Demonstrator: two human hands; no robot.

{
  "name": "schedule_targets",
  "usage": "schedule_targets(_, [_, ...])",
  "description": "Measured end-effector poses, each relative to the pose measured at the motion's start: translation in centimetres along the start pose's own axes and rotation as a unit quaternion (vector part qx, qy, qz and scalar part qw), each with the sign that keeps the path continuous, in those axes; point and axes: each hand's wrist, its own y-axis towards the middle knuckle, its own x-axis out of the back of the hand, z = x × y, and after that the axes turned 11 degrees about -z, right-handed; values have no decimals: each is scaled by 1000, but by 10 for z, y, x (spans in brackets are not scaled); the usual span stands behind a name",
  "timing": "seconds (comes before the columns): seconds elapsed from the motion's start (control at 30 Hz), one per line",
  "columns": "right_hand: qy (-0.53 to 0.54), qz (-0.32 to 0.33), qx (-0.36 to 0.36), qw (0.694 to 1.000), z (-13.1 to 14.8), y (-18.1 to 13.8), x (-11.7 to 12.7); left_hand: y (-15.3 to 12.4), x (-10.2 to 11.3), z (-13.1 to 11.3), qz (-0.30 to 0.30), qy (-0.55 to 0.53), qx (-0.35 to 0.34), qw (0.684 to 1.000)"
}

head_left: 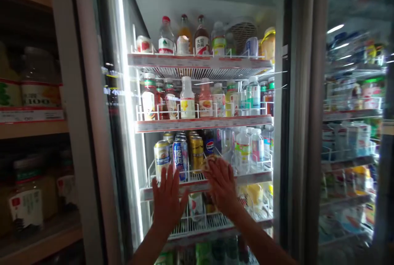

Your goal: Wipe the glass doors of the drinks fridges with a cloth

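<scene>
A glass-fronted drinks fridge stands before me, its glass door [246,6] showing faint reflections. My left hand [168,199] is raised with fingers spread, palm toward the glass, apparently resting on it, in front of the lower shelves. A crumpled, light-coloured cloth [207,163] shows at the fingertips of my right hand [223,185], which lies flat over it against the glass; most of the cloth is hidden beneath the palm. Behind the glass, between and above my hands, are a blue can [180,160], a gold can [197,152] and a white-and-gold can [161,158].
Inside, several bottles stand on the upper shelf [200,60] and the middle shelf [203,124]. A bright light strip [126,92] runs down the left side. At left is a wooden shelf [33,129] with large bottles; at right, past a metal frame [310,113], another stocked fridge [353,113].
</scene>
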Motion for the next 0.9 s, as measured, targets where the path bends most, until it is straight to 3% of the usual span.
schedule_targets(0.07, [-24, 0, -19, 1000, -12, -6, 8, 0, -2, 0, -3, 4, -6, 1000])
schedule_targets(0.2, [-105, -116, -177, 972, -32, -10, 18, -1, -4, -6, -2, 3, 11, 1000])
schedule_targets(0.23, [-85, -106, -169, 976, -27, -11, 17, -1, -4, -8, -2, 4, 16, 1000])
schedule_targets(0.33, [23, 12, -54, 998, -1, -22, 15, -2, -1, -10, -2, 8, 17, 1000])
schedule_targets(0.4, [45, 48, -16, 998, 1, -32, 18, -5, 2, -8, 7, 10, 4, 1000])
schedule_targets(0.47, [-3, 8, -60, 998, -15, -39, 23, -10, 5, -4, 25, 10, -11, 1000])
schedule_targets(0.57, [-80, -93, -181, 976, -26, -43, 24, -17, 5, -2, 26, 1, -16, 1000])
schedule_targets(0.63, [-54, -85, -183, 978, -6, -46, 19, -20, 3, -3, 10, -13, 0, 1000])
schedule_targets(0.77, [31, 26, -51, 998, 40, -61, 5, -27, 0, -6, -5, -48, 8, 999])
schedule_targets(0.83, [-13, 18, -73, 997, 33, -67, 5, -33, 2, -3, 1, -81, 4, 997])
schedule_targets(0.9, [-89, -46, -164, 981, 17, -68, 7, -39, 4, 3, 16, -125, -9, 992])
